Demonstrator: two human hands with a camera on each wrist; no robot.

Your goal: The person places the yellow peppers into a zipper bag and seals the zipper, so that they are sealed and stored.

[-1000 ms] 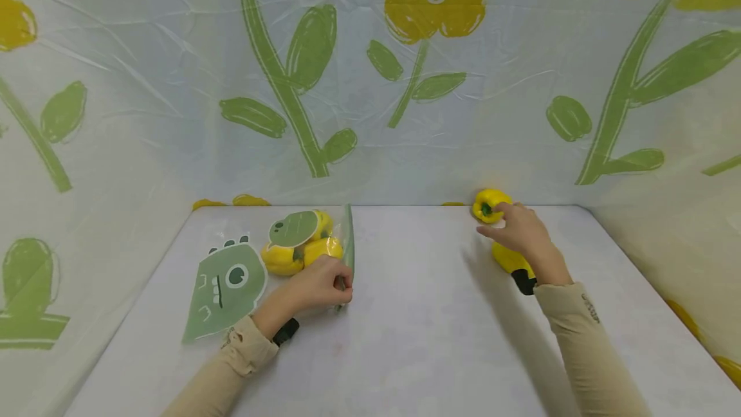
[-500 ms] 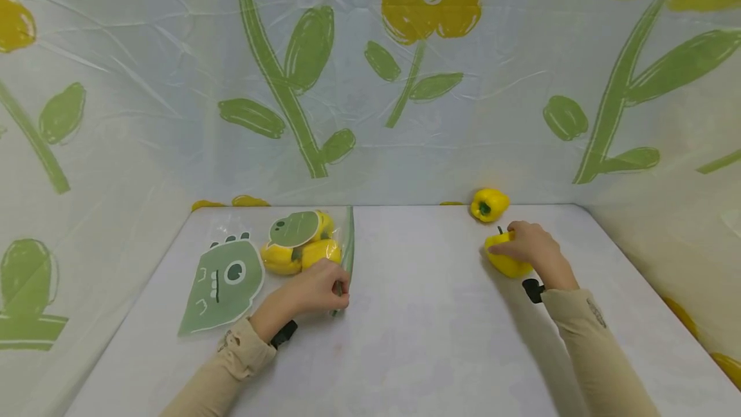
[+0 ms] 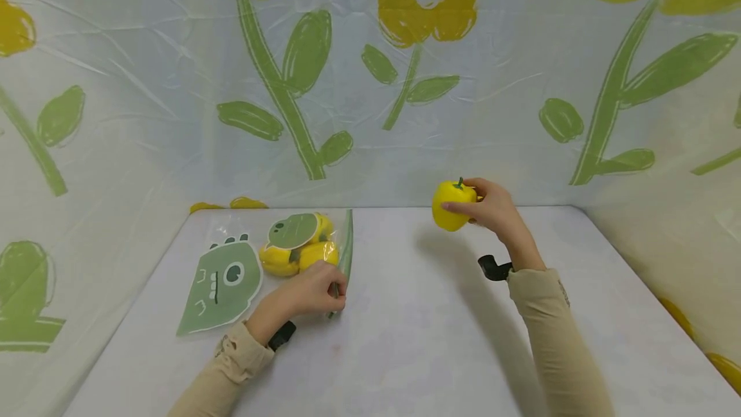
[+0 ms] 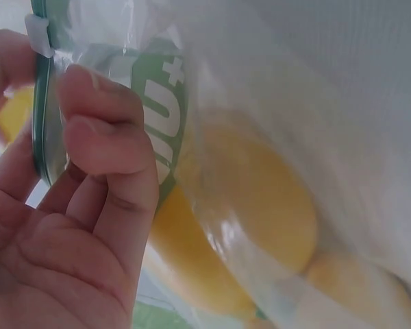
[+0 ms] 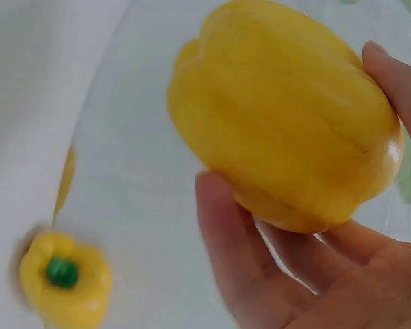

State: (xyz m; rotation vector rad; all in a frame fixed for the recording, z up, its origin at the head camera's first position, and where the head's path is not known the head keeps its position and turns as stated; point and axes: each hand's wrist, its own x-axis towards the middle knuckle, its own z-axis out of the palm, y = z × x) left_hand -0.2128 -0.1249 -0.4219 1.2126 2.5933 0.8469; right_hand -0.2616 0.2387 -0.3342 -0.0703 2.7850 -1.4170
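**Yellow pepper point(image 3: 447, 193) held above the table point(image 3: 393, 346); clear bag point(image 3: 222, 288) gripped at its edge**

The right hand point(image 3: 492, 208) is partly closed: thumb along one side of the yellow pepper, fingers curled round the other, palm not fully against it. The pepper is clear of the table, stem upward. From where I stand it looks light and firm, with glossy skin that may slip. Best hold: across the widest sides, with moderate pressure; avoid lifting by the thin stem.

The left hand point(image 3: 315, 288) grips the green closure strip point(image 3: 349, 237) of the clear bag, fingers curled in. The film looks thin and limp and likely creases easily; the strip appears stiffer and is the sounder place to hold. A pale slider point(image 4: 38, 35) sits on it.

Inside lie at least three bagged peppers point(image 3: 280, 261), partly masked by printed panels, so an exact count is uncertain. How wide the mouth stands cannot be told. A loose pepper point(image 5: 70, 284) shows in the right wrist view; from the head view it is almost entirely hidden behind the right hand. The left wrist view is hazy through the film, and its lower peppers are cut off.
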